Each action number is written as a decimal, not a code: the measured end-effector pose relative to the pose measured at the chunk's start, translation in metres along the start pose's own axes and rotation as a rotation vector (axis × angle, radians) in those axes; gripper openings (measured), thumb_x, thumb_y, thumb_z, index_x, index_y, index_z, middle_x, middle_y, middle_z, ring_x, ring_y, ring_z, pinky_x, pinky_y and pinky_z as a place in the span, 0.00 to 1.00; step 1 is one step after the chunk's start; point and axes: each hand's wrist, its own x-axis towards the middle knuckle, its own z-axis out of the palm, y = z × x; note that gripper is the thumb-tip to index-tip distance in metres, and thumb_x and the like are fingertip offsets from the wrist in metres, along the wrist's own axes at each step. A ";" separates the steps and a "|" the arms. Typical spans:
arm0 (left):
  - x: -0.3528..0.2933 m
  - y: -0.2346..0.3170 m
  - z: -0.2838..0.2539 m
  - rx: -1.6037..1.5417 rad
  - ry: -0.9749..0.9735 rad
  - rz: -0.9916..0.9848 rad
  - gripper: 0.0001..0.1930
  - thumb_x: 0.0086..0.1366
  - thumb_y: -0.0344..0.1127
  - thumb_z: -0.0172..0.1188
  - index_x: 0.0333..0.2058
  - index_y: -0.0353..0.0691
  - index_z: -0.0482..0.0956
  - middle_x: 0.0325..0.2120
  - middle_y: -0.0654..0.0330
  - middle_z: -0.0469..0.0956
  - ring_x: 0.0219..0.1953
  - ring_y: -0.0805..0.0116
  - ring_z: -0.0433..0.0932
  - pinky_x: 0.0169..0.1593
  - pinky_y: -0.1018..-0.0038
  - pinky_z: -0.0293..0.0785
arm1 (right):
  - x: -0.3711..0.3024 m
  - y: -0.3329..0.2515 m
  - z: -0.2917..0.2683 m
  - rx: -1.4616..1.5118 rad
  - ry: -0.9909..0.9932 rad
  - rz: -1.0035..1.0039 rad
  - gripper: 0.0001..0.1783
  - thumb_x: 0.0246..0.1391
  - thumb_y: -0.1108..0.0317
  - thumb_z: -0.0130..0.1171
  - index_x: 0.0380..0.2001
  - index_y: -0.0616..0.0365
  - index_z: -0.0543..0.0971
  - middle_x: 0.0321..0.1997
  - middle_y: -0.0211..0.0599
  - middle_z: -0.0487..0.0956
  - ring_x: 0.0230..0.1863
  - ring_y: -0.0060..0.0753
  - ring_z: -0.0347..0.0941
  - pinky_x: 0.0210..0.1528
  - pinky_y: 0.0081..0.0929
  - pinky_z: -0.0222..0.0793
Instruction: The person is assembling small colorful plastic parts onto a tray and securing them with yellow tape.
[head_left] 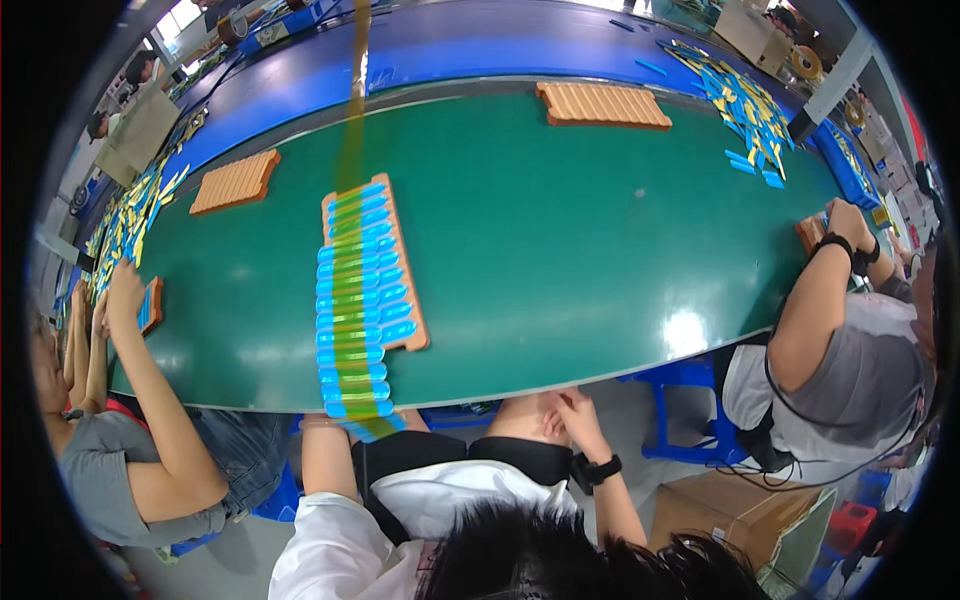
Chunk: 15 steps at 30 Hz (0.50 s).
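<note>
A long strip of yellow see-through tape [352, 272] with a row of blue flat pieces [340, 318] stuck across it runs toward me. It lies over an orange-brown grooved block [414, 325], and its near end hangs past the table edge. More blue pieces [396, 310] sit in the block's grooves beside the tape. My left hand [324, 430] is at the table edge by the strip's near end; its fingers are hidden. Over my thigh, off the table, my right hand [570, 418] is held with loosely bent fingers and nothing in it.
Two other grooved blocks [236, 183] [603, 105] lie toward the far side of the green table [540, 260]. Heaps of blue and yellow pieces [735, 100] lie at far right and far left. People work at both sides. A cardboard box [735, 505] stands on the floor behind right.
</note>
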 end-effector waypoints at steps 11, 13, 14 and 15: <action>0.037 0.221 0.209 -1.613 0.274 0.620 0.10 0.56 0.37 0.46 0.22 0.47 0.77 0.24 0.69 0.75 0.32 0.74 0.72 0.33 0.73 0.64 | -0.016 -0.005 0.036 -0.303 -0.059 -0.149 0.12 0.53 0.69 0.49 0.37 0.68 0.70 0.24 0.39 0.74 0.23 0.23 0.74 0.21 0.15 0.67; 0.035 0.229 0.215 -1.640 0.336 0.599 0.11 0.57 0.36 0.47 0.23 0.44 0.77 0.24 0.68 0.75 0.31 0.74 0.73 0.33 0.74 0.64 | -0.016 -0.015 0.042 -0.390 -0.153 -0.161 0.12 0.53 0.69 0.49 0.37 0.68 0.71 0.28 0.41 0.75 0.27 0.24 0.74 0.27 0.18 0.69; 0.020 0.282 0.244 -1.615 0.292 0.596 0.11 0.57 0.36 0.47 0.23 0.44 0.77 0.24 0.68 0.75 0.31 0.74 0.73 0.33 0.74 0.64 | -0.016 -0.024 0.053 -0.387 -0.196 -0.182 0.12 0.53 0.69 0.49 0.37 0.68 0.71 0.28 0.41 0.75 0.27 0.24 0.74 0.27 0.18 0.69; 0.000 0.224 0.144 -1.980 0.286 0.711 0.09 0.58 0.36 0.46 0.27 0.42 0.75 0.27 0.66 0.74 0.34 0.74 0.72 0.36 0.74 0.64 | -0.018 -0.028 0.040 -0.517 -0.138 -0.214 0.13 0.53 0.69 0.50 0.38 0.68 0.71 0.30 0.41 0.76 0.29 0.25 0.74 0.30 0.20 0.69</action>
